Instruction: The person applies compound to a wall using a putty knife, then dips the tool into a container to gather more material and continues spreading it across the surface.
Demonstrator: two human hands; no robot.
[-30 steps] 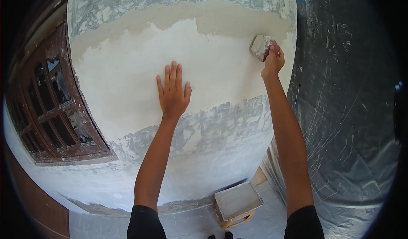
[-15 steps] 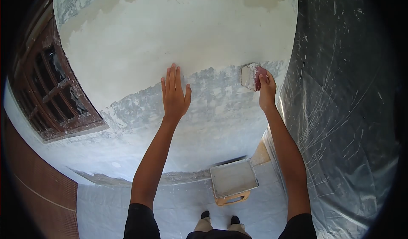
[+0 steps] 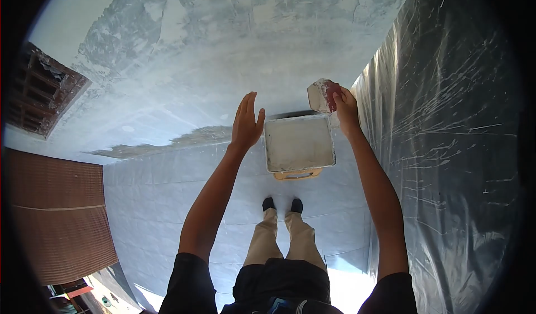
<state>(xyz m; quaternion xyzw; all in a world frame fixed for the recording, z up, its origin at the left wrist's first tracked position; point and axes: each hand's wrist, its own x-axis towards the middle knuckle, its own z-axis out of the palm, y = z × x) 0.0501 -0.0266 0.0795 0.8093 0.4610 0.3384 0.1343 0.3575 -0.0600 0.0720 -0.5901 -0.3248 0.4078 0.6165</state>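
My right hand (image 3: 347, 108) grips a flat scraper (image 3: 322, 96) with a reddish grip side and a pale, plaster-smeared face. It is up near the wall's lower right part, above the right corner of a shallow tray (image 3: 300, 144). Pale grey material covers the tray's inside, and a yellow stool (image 3: 297, 174) shows under it. Left of the tray, my left hand (image 3: 246, 123) is raised with its fingers stretched out and nothing in it. Whether it touches the wall (image 3: 223, 51) behind it cannot be told.
Splattered plastic sheeting (image 3: 446, 146) hangs along the right side. A brown wooden window frame (image 3: 42, 90) is set in the wall at the left. Grey sheeting (image 3: 162, 197) covers the floor around my feet. A reddish-brown corrugated surface (image 3: 61, 230) lies at the lower left.
The view has tilted down, showing more floor and my legs. My right hand has come down with the scraper toward the tray. My left hand is now lower on the wall, nearer the tray.
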